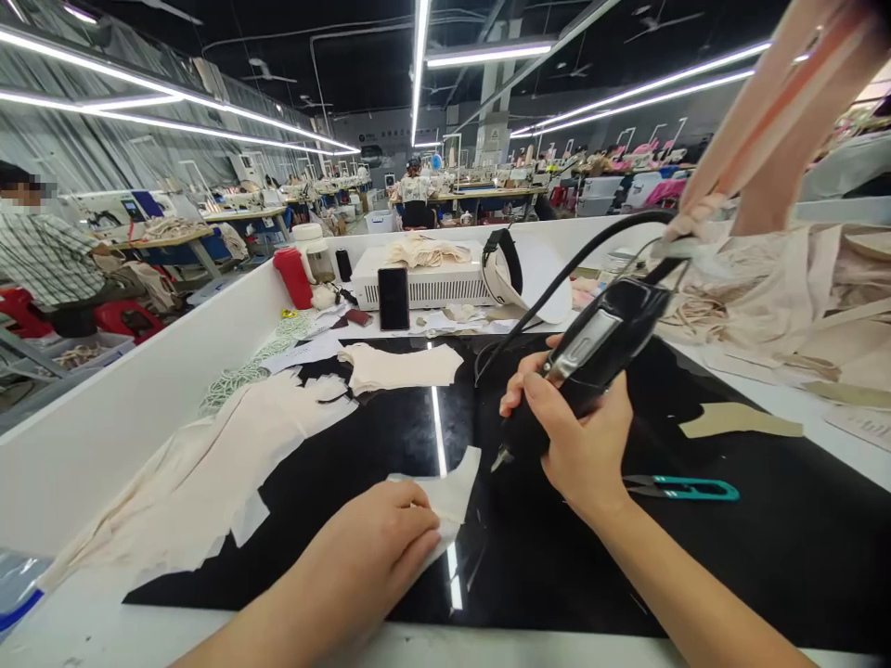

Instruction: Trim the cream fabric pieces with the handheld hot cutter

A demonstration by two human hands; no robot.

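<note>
My left hand (390, 538), fingers curled together, grips and presses a small cream fabric piece (459, 482) against the glossy black board (557, 575). Part of that piece is hidden under the fingers. In my right hand (591, 436) is a black corded electric hand tool (605, 334) with a silver switch plate. Its pointed metal tip (499, 456) faces down, just right of the fabric and apart from it. Teal thread snips (686, 488) lie right of my right wrist. Beyond my hands rests a stack of cut cream pieces (404, 366).
Layered cream fabric (187, 473) covers the left side. A tan pattern piece (742, 419) lies at right, near heaped fabric (800, 297). A phone (393, 299) leans on a white vented box (445, 288). The tool hangs from a pink cloth strip (752, 139). A person (48, 246) sits at left.
</note>
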